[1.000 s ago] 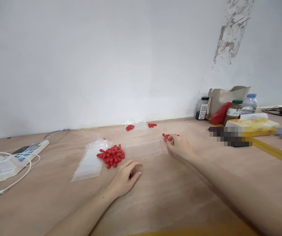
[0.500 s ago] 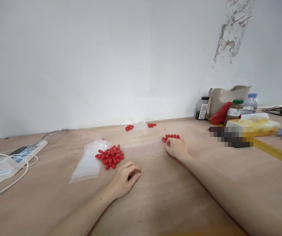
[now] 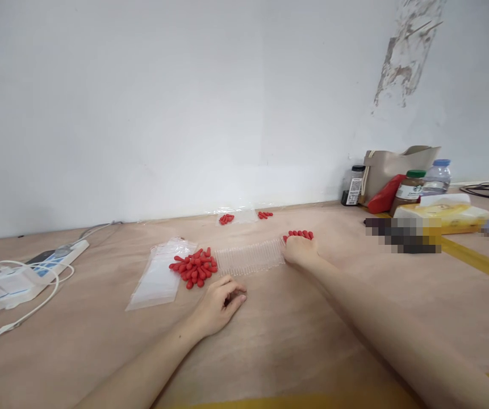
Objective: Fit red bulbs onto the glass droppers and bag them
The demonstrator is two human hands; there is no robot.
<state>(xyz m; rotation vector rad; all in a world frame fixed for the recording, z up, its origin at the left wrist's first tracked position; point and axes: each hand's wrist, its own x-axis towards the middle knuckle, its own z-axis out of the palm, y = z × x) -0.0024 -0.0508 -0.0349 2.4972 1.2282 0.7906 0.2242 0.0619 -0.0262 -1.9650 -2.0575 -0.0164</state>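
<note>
My right hand point(image 3: 301, 250) is curled at the right end of a row of thin clear tubes point(image 3: 250, 257). Just beyond its knuckles, a line of red rubber dropper bulbs point(image 3: 299, 233) shows; whatever the fingers grip is hidden behind the hand. My left hand point(image 3: 222, 303) rests on the brown table covering in front of the tubes, fingers loosely bent, thumb apart, nothing visible in it. A loose pile of red dropper bulbs point(image 3: 193, 268) lies beyond it to the left, beside flat clear plastic bags point(image 3: 157, 278).
Two small groups of red bulbs point(image 3: 226, 218) lie by the wall with a clear bag point(image 3: 244, 216). At left is a white power strip point(image 3: 40, 281) with cables. At right stand a black-capped bottle point(image 3: 353, 186), a grey bag point(image 3: 383, 167), a green-lidded jar point(image 3: 410, 187) and a tissue pack point(image 3: 444, 216).
The right hand has turned slightly so that its back hides the fingers more. The left hand stays almost in place. The view has shifted slightly.
</note>
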